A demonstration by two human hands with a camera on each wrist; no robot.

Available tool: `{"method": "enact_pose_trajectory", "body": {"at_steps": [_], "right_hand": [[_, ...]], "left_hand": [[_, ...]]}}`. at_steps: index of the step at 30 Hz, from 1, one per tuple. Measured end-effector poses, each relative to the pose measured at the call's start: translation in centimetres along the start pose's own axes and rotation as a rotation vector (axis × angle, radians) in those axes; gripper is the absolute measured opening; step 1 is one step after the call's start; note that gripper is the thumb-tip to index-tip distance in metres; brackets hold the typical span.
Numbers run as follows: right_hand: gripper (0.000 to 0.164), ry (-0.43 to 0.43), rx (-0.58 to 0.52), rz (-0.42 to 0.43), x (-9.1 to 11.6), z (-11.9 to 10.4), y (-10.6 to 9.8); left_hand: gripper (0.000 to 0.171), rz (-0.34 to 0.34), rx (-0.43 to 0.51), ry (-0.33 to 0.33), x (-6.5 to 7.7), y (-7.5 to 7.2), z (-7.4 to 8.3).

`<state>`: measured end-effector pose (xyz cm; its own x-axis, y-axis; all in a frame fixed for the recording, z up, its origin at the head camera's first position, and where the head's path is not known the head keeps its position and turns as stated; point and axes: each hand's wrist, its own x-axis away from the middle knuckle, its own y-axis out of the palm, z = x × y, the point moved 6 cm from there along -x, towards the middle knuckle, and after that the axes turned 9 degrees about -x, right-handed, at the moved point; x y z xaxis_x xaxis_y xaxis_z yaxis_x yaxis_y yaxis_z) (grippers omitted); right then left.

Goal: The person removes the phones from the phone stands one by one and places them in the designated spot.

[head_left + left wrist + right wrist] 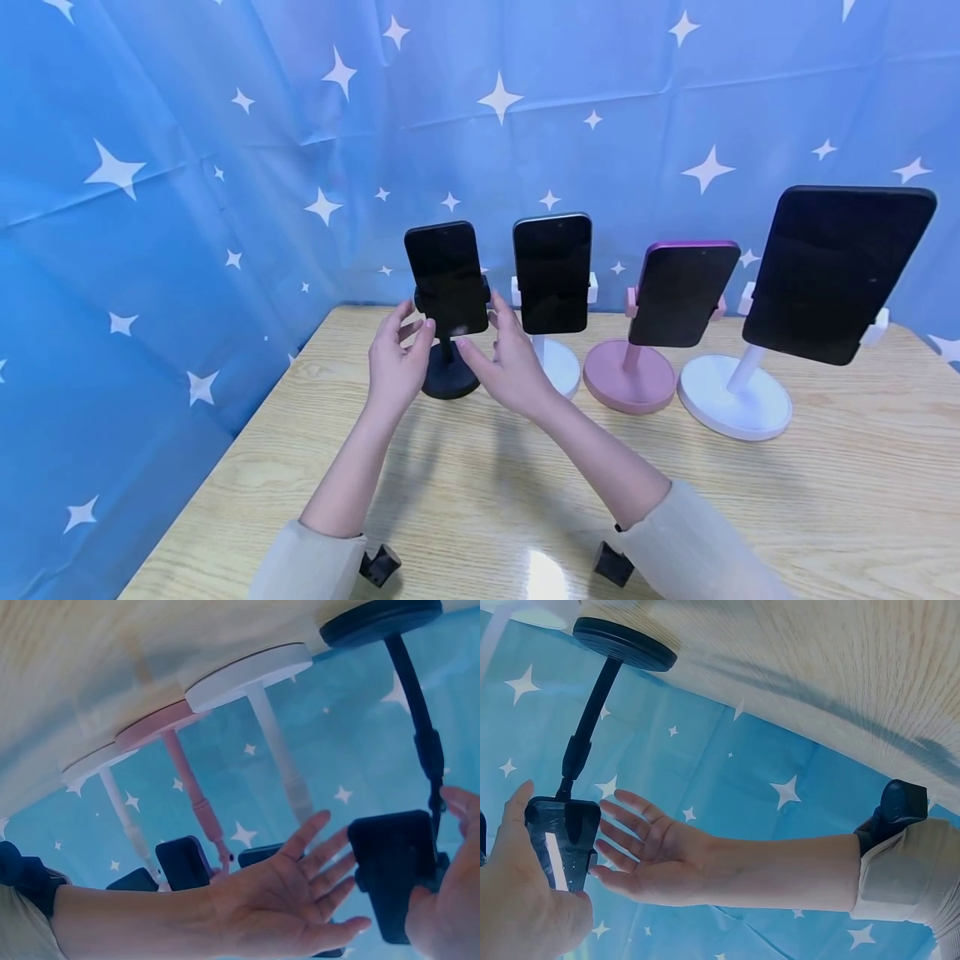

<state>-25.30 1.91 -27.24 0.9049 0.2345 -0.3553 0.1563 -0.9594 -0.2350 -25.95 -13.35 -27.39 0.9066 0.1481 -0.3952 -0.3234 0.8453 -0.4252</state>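
A black smartphone sits in the side clamps of a black phone stand, its dark screen leaning toward me. My left hand is at the phone's left edge, fingers loosely bent and thumb near the lower corner. On the other side my right hand is beside the right clamp, with its thumb near the bottom edge. In the left wrist view the right palm is spread, fingers apart. The right wrist view shows the left hand with extended fingers close to the phone; contact is unclear.
To the right stand a phone on a white stand, a purple-edged device on a pink stand, and a larger black tablet on a white stand. A blue star-patterned curtain hangs behind the wooden table.
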Motion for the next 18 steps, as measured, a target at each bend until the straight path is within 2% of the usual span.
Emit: {"method": "enact_pose_trajectory", "body": {"at_steps": [7,12,18], "right_hand": [[0.075,-0.002,0.027,0.031,-0.5,-0.1,0.1],[0.072,0.009,0.035,0.057,-1.3,-0.1,0.3],[0.063,-0.022,0.028,0.081,-2.1,-0.2,0.4]], "left_hand": [[0.049,0.033,0.018,0.022,-0.7,0.1,0.5],[0.051,0.029,0.027,0.030,-1.0,0.5,0.3],[0.047,0.033,0.042,0.078,-1.1,0.6,0.5]]}}
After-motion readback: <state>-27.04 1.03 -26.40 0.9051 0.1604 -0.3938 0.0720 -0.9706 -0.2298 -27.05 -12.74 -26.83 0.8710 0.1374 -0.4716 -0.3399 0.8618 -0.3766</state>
